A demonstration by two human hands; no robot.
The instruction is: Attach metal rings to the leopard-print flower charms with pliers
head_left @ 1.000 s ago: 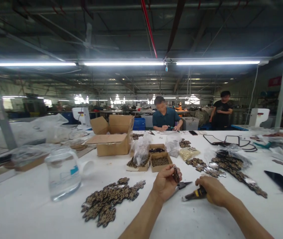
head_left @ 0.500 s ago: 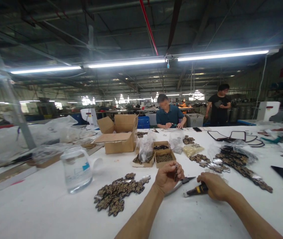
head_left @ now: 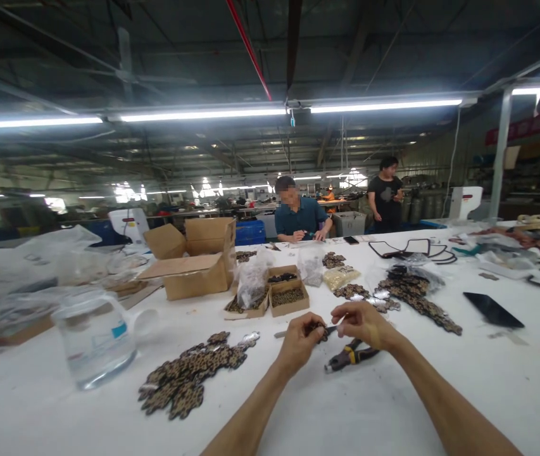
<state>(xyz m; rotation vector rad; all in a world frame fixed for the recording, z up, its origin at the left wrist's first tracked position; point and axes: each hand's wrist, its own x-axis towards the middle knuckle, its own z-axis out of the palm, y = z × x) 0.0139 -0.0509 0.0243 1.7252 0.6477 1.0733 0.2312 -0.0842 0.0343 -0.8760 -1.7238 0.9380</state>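
Note:
My left hand (head_left: 301,342) is closed, its thumb and fingers pinching a small dark leopard-print patch (head_left: 321,330). Close on its right is my right hand (head_left: 367,324), with curved fingers and thumb a little apart and nothing visible between them. Below my right hand, yellow-banded dark pliers (head_left: 351,356) lie on the white table (head_left: 326,418). A thin metal tool (head_left: 280,334) lies behind my hands, partly hidden by them. To the left spreads a pile of leopard-print patches (head_left: 194,370).
Small boxes of metal studs (head_left: 288,297) stand beyond my hands, beside a large open carton (head_left: 198,275). A clear water jug (head_left: 92,342) is at left. More patches (head_left: 416,297) and a dark tablet (head_left: 492,310) lie at right. A co-worker (head_left: 301,218) sits opposite; another person (head_left: 386,196) stands behind.
My right hand has let go of the pliers and moved up and left, close to my left hand. The view has turned right, so the table's things appear further left.

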